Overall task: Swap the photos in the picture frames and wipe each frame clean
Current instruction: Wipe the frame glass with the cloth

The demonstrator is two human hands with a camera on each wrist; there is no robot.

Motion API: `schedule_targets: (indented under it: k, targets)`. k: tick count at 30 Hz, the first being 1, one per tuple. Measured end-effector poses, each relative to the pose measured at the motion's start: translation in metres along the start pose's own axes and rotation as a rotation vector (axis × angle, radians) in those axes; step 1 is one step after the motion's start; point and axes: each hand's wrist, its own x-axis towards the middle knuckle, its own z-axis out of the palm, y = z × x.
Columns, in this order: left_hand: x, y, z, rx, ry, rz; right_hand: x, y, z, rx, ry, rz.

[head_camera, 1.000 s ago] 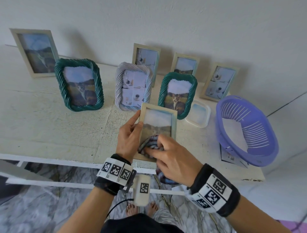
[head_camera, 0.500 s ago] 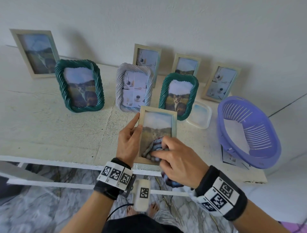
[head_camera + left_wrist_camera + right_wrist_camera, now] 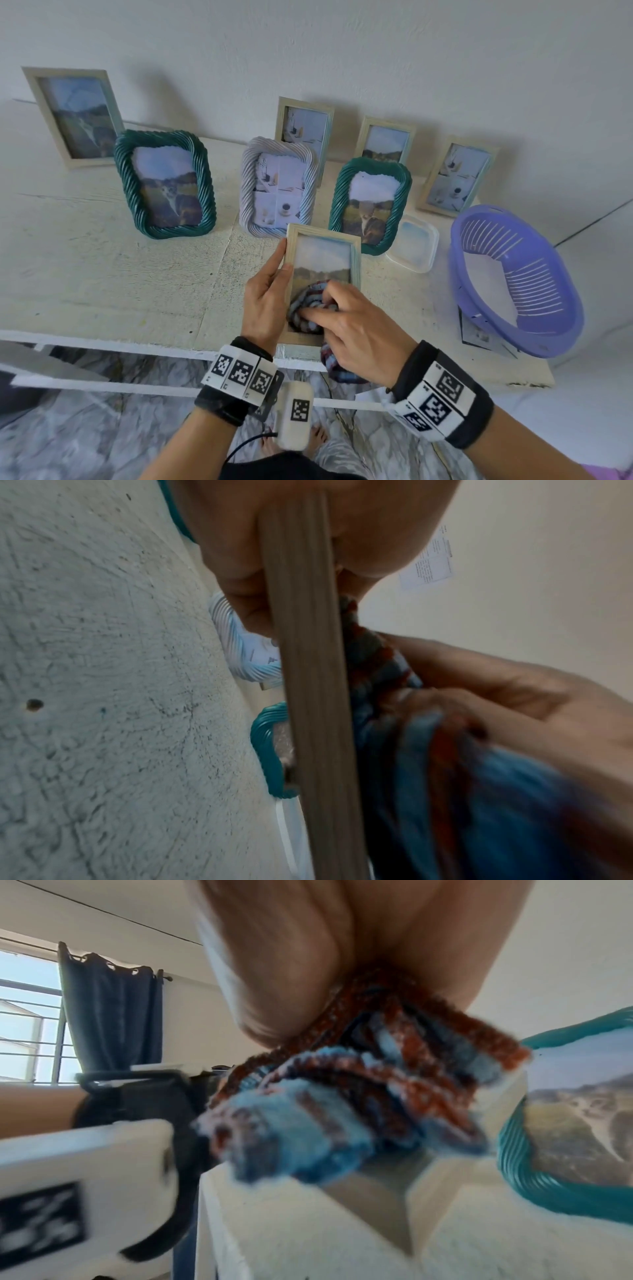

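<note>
**Wooden frame wiped at the bench's front edge**

White, rough-painted bench (image 3: 85,274) against a pale wall, carrying a row of standing frames. Purple slotted basket (image 3: 513,284) tilted at the right end, over a few loose prints. At the far left, a tall pale wooden frame (image 3: 73,113) leaning on the wall. In front of it, a large green twisted-rope frame (image 3: 164,183) with a dog photo; beside that, a white twisted-rope frame (image 3: 278,186) with a collage; then a second green rope frame (image 3: 370,205), also a dog photo. Behind these, three smaller pale wooden frames (image 3: 305,130) along the wall. Clear plastic lid (image 3: 412,245) lying flat between the second green frame and the basket.

Held upright at the front edge of the bench, just before the white and green rope frames: a light wooden frame (image 3: 323,270) with a landscape photo. Left hand (image 3: 263,301) gripping its left side, thumb on the front rail, fingers curled round behind the edge, index finger stretched up along it. Right hand (image 3: 356,329) pinching a bunched striped cloth (image 3: 308,308), blue and rust-red, fingers curled round it and pressing it against the lower part of the glass; loose end of the cloth hanging below the bench edge. Wrist views blurred around the cloth.
</note>
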Motion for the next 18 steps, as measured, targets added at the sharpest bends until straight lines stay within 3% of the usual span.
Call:
schedule_targets:
  k: [3, 14, 18]
  targets:
    - [-0.003, -0.002, 0.002, 0.02, -0.017, 0.037, 0.012, 0.004, -0.008, -0.055, 0.072, 0.023]
    - [-0.003, -0.007, -0.008, 0.256, 0.008, 0.289, 0.044, 0.012, -0.021, -0.211, 0.146, 0.374]
    - [0.0, -0.007, -0.012, 0.241, 0.009, 0.278, 0.04, 0.017, -0.026, -0.1, 0.126, 0.452]
